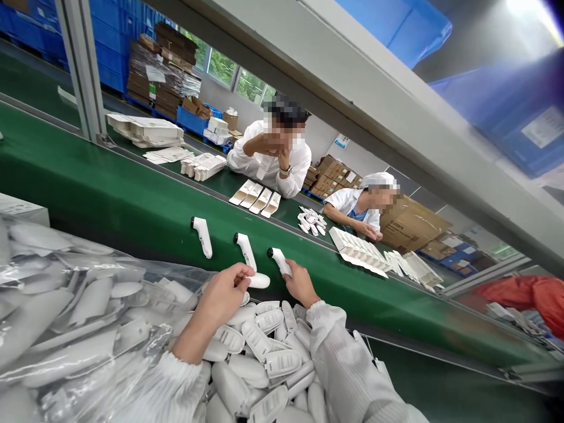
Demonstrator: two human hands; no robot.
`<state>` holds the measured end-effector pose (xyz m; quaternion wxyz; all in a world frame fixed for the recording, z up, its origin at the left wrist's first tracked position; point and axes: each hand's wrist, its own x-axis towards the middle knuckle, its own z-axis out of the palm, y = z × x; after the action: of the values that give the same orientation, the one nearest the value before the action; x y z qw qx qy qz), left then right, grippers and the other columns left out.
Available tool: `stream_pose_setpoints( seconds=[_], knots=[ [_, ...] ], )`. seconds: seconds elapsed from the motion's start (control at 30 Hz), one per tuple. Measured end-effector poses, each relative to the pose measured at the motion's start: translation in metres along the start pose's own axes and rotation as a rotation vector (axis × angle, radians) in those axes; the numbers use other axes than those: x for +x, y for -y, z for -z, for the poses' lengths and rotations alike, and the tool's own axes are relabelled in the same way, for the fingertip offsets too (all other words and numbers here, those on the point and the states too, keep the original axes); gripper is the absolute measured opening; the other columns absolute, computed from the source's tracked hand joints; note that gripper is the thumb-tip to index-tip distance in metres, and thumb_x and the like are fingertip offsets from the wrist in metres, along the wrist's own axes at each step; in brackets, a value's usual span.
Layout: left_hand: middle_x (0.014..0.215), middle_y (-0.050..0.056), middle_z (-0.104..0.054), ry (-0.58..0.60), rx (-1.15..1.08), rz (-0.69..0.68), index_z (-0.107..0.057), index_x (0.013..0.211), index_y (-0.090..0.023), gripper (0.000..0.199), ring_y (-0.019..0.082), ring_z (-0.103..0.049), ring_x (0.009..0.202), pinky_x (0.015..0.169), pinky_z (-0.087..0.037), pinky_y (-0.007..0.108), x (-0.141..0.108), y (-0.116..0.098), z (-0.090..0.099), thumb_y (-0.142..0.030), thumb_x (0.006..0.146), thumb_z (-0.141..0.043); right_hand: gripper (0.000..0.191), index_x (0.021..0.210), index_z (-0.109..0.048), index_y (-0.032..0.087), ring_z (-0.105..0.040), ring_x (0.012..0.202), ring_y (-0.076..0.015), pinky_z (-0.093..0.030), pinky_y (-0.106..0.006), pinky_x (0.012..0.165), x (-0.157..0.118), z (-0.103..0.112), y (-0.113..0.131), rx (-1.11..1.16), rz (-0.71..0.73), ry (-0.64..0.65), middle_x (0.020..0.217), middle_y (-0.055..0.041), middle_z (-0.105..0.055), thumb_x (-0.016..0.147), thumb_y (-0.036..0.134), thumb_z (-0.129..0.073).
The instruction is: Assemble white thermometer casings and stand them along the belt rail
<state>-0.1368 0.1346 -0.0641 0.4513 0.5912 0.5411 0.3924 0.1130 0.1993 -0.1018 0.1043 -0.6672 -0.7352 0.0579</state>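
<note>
Both white-sleeved forearms reach forward and upward, close together. The left hand [222, 291] curls its fingers into a closed grip; the right hand [299, 282] pinches shut beside it.

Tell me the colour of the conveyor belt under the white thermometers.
Dark green: the conveyor belt shows best in the head view, running under the white thermometers.

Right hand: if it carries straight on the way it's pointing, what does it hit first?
The right hand points up and away across the green belt, its fingers already on the white thermometer. Past that, bare belt, then probably the belt's far edge rail; depth is unclear. The way looks otherwise free.
</note>
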Motion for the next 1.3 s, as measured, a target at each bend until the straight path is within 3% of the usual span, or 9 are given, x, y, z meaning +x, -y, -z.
stream_pose_setpoints(
  seconds=[0.2, 0.43, 0.6, 0.73, 0.83, 0.93, 1.03, 1.17, 1.3],
  knots=[
    [0.094, 0.001, -0.067, 0.04, 0.068, 0.018, -0.062, 0.094, -0.026, 0.021, 0.022, -0.06, 0.086, 0.073, -0.042, 0.032, 0.002, 0.003, 0.0, -0.036, 0.084, -0.047, 0.059, 0.144, -0.047, 0.01, -0.062, 0.109, -0.0282, -0.046, -0.031, 0.094, -0.006, 0.002, -0.016, -0.022, 0.022, 0.015, 0.121, -0.0151, -0.064, 0.086, 0.001, -0.058],
    [0.095, 0.003, -0.067, 0.092, 0.109, -0.009, -0.061, 0.094, -0.026, 0.023, 0.024, -0.061, 0.087, 0.072, -0.044, 0.032, 0.0, 0.004, -0.001, -0.038, 0.084, -0.046, 0.046, 0.139, -0.053, 0.009, -0.059, 0.115, -0.031, -0.046, -0.038, 0.099, -0.016, 0.014, -0.03, -0.029, 0.013, -0.017, 0.122, -0.0175, -0.062, 0.094, 0.014, -0.059],
    [0.085, 0.0, -0.067, 0.159, 0.123, -0.089, -0.058, 0.084, -0.025, 0.019, 0.021, -0.061, 0.08, 0.071, -0.045, 0.03, -0.002, -0.002, -0.003, -0.039, 0.084, -0.045, 0.051, 0.141, -0.052, 0.02, -0.046, 0.129, -0.0315, -0.041, -0.044, 0.106, -0.042, 0.053, 0.011, 0.289, 0.277, -0.055, 0.142, -0.0116, -0.049, 0.096, 0.04, -0.063],
    [0.092, -0.001, -0.067, 0.179, 0.15, -0.147, -0.056, 0.091, -0.026, 0.02, 0.018, -0.062, 0.085, 0.076, -0.048, 0.026, 0.0, -0.002, -0.005, -0.037, 0.088, -0.039, 0.034, 0.128, -0.064, 0.025, -0.065, 0.095, -0.0224, -0.052, -0.032, 0.084, -0.053, 0.057, 0.058, 0.628, 0.423, 0.211, 0.108, -0.0026, -0.07, 0.095, 0.036, -0.061],
    [0.108, 0.003, -0.066, 0.144, 0.246, -0.139, -0.054, 0.105, -0.025, 0.022, 0.019, -0.061, 0.1, 0.084, -0.048, 0.028, -0.001, 0.002, -0.001, -0.032, 0.088, -0.04, 0.025, 0.114, -0.069, 0.021, -0.066, 0.08, -0.0189, -0.052, -0.027, 0.072, -0.041, 0.038, 0.066, 0.728, 0.305, 0.186, 0.092, -0.0018, -0.071, 0.091, 0.026, -0.062],
    [0.118, 0.01, -0.062, 0.121, 0.42, -0.099, -0.056, 0.113, -0.022, 0.031, 0.029, -0.055, 0.113, 0.088, -0.046, 0.038, -0.005, 0.006, 0.004, -0.025, 0.082, -0.052, 0.024, 0.111, -0.068, 0.016, -0.066, 0.082, -0.0182, -0.052, -0.025, 0.074, -0.02, 0.022, 0.051, 0.577, 0.137, 0.047, 0.092, -0.0037, -0.07, 0.088, 0.018, -0.062],
    [0.108, 0.015, -0.063, 0.153, 0.577, -0.076, -0.065, 0.102, -0.017, 0.03, 0.036, -0.055, 0.109, 0.085, -0.044, 0.044, -0.012, 0.008, 0.006, -0.01, 0.079, -0.048, 0.026, 0.111, -0.069, 0.016, -0.066, 0.086, -0.0189, -0.051, -0.027, 0.079, -0.002, 0.015, 0.032, 0.351, 0.043, -0.036, 0.101, -0.0059, -0.07, 0.086, 0.013, -0.06],
    [0.1, 0.014, -0.066, 0.191, 0.663, -0.097, -0.069, 0.092, -0.017, 0.041, 0.033, -0.058, 0.103, 0.08, -0.042, 0.04, -0.014, 0.007, 0.005, 0.004, 0.074, -0.04, 0.033, 0.117, -0.068, 0.02, -0.066, 0.092, -0.0224, -0.049, -0.03, 0.086, 0.005, 0.01, 0.019, 0.192, 0.018, -0.033, 0.105, -0.007, -0.069, 0.088, 0.009, -0.059],
    [0.094, 0.011, -0.068, 0.186, 0.625, -0.097, -0.068, 0.091, -0.021, 0.036, 0.03, -0.062, 0.091, 0.072, -0.04, 0.035, -0.011, 0.006, 0.004, -0.001, 0.081, -0.04, 0.043, 0.136, -0.055, 0.017, -0.062, 0.105, -0.0288, -0.046, -0.036, 0.091, 0.005, 0.0, 0.015, 0.03, -0.002, -0.034, 0.112, -0.0129, -0.066, 0.094, 0.011, -0.054]
  ],
)
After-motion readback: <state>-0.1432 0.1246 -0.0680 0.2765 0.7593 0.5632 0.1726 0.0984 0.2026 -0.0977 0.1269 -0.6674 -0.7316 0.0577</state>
